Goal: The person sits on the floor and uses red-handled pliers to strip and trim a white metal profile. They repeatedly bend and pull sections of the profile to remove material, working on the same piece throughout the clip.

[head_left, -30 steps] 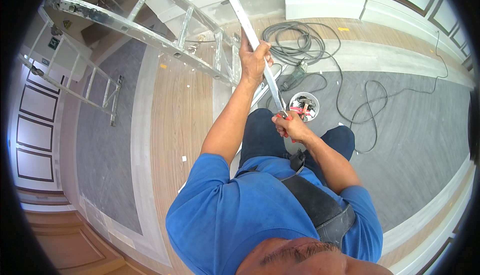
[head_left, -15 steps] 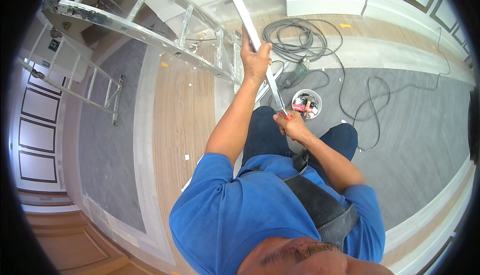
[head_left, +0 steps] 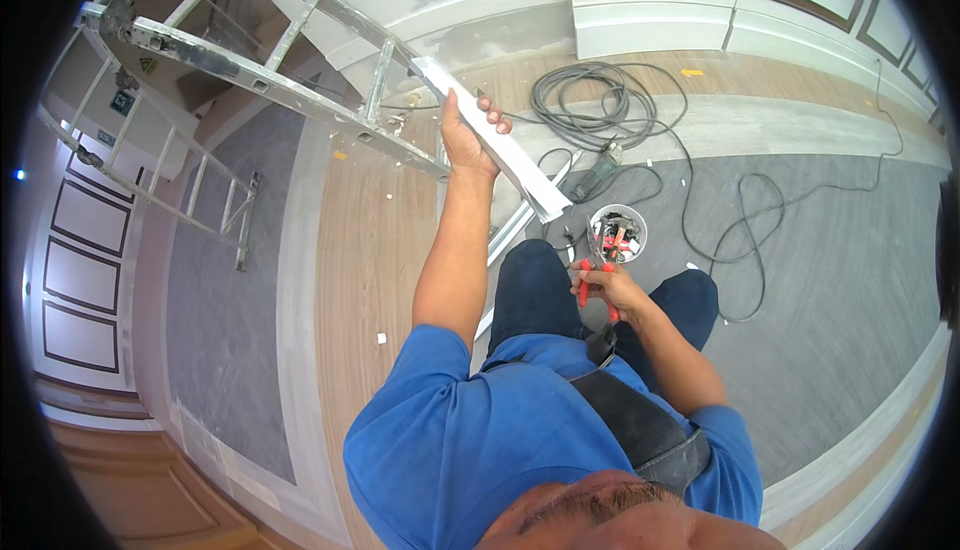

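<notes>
My left hand (head_left: 466, 140) is closed around a long white metal channel strip (head_left: 505, 158), held at a slant above the floor. Its near end looks bent or flared. In my right hand (head_left: 622, 290) is a pair of red-handled snips (head_left: 584, 285), with the handles spread and the blades pointing away from me. The snips are apart from the strip, over my knees. Just beyond them stands a round white bucket (head_left: 644, 238) holding tools and small pieces.
An aluminium ladder (head_left: 250, 63) rises at the far left. Past the bucket lie a green power tool (head_left: 600, 172) and a coiled grey cable (head_left: 545, 100), whose loops trail right across the floor. Another long white strip (head_left: 510, 234) lies beside my left knee. Small white scraps dot the floor.
The snips have come away from the strip's near end, and their handles have spread. My left hand has shifted left, and the strip has turned to a flatter slant.
</notes>
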`<control>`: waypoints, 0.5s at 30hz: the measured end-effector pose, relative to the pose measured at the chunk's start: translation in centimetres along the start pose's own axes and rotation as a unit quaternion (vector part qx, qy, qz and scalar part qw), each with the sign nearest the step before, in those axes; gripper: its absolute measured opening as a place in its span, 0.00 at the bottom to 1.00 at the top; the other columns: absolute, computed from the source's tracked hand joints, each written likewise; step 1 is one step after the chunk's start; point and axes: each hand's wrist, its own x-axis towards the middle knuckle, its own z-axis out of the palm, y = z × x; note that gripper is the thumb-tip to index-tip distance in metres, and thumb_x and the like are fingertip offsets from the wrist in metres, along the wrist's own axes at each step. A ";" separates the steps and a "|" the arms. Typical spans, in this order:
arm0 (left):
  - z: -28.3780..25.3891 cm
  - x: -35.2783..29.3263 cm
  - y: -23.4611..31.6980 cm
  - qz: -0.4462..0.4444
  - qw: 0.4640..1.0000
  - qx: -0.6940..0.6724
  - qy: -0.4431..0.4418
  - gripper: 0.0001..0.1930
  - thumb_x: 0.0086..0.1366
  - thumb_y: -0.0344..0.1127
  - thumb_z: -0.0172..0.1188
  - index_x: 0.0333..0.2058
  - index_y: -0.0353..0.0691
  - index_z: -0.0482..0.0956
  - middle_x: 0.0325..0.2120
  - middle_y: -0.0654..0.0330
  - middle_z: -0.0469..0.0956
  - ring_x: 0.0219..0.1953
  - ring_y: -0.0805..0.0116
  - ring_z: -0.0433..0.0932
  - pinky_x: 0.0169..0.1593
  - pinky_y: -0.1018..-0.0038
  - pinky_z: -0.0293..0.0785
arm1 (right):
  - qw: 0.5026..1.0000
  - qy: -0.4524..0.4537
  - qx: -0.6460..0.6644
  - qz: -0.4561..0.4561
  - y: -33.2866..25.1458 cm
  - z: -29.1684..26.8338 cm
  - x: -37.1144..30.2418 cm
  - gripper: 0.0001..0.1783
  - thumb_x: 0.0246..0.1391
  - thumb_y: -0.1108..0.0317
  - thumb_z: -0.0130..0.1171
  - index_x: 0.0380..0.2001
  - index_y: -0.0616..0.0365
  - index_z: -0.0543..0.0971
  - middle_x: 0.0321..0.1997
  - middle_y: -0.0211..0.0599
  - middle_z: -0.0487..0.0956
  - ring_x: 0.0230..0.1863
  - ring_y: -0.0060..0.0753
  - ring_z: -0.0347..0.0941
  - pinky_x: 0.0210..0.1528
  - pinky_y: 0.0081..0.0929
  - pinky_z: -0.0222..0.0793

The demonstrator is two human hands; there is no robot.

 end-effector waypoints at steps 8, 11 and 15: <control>0.6 0.6 -2.0 0.011 0.962 0.201 0.186 0.24 0.73 0.53 0.58 0.54 0.39 0.67 0.32 0.55 0.71 0.28 0.60 0.76 0.30 0.57 0.78 | 0.973 0.038 -0.196 -0.116 -1.3 -1.0 -2.4 0.16 0.63 0.65 0.60 0.51 0.61 0.80 0.34 0.31 0.79 0.36 0.24 0.74 0.40 0.25 0.70; 2.1 -0.4 -2.6 0.013 0.943 0.269 0.194 0.26 0.73 0.52 0.57 0.56 0.36 0.67 0.32 0.54 0.71 0.29 0.60 0.77 0.29 0.59 0.79 | 0.967 0.059 -0.203 -0.139 -1.8 -0.8 -3.2 0.15 0.63 0.65 0.61 0.50 0.61 0.80 0.35 0.31 0.80 0.35 0.24 0.73 0.40 0.26 0.69; 4.1 -1.7 -2.9 0.059 0.925 0.338 0.162 0.25 0.75 0.48 0.56 0.59 0.35 0.65 0.36 0.54 0.72 0.34 0.61 0.77 0.35 0.62 0.80 | 0.915 0.133 -0.291 -0.244 -2.8 -0.5 -4.3 0.16 0.60 0.66 0.64 0.48 0.62 0.79 0.36 0.40 0.80 0.37 0.35 0.75 0.43 0.36 0.71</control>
